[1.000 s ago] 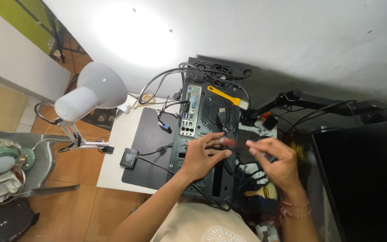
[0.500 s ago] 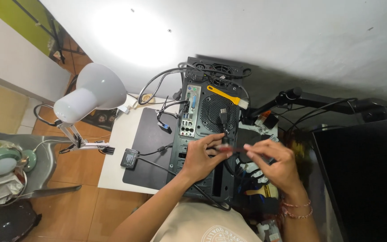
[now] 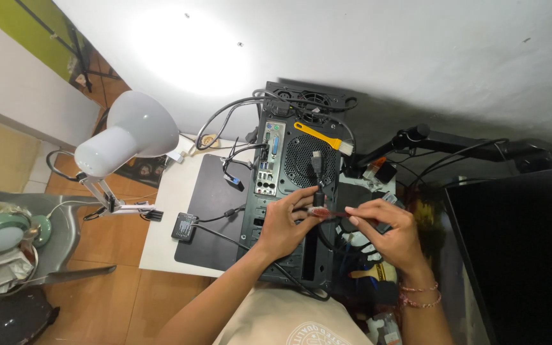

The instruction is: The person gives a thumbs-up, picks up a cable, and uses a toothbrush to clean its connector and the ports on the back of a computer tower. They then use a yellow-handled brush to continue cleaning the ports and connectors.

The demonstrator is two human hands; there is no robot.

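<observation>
A white wall is lit by a desk lamp [image 3: 122, 137]; a black computer case [image 3: 295, 191] lies on a white table [image 3: 161, 236]. A red-handled screwdriver [image 3: 330, 214] is pinched over the case's rear panel between the closed left hand [image 3: 285, 223] and right hand [image 3: 388, 233]. A yellow-handled brush [image 3: 321, 135] rests on the fan grille. Cables remain plugged in; work appears unfinished.

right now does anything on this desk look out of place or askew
The computer case lies on the desk with its rear ports facing up. A yellow-handled brush rests loose on its fan grille. Cables sprawl loosely around it. Nothing looks spilled or broken.
</observation>
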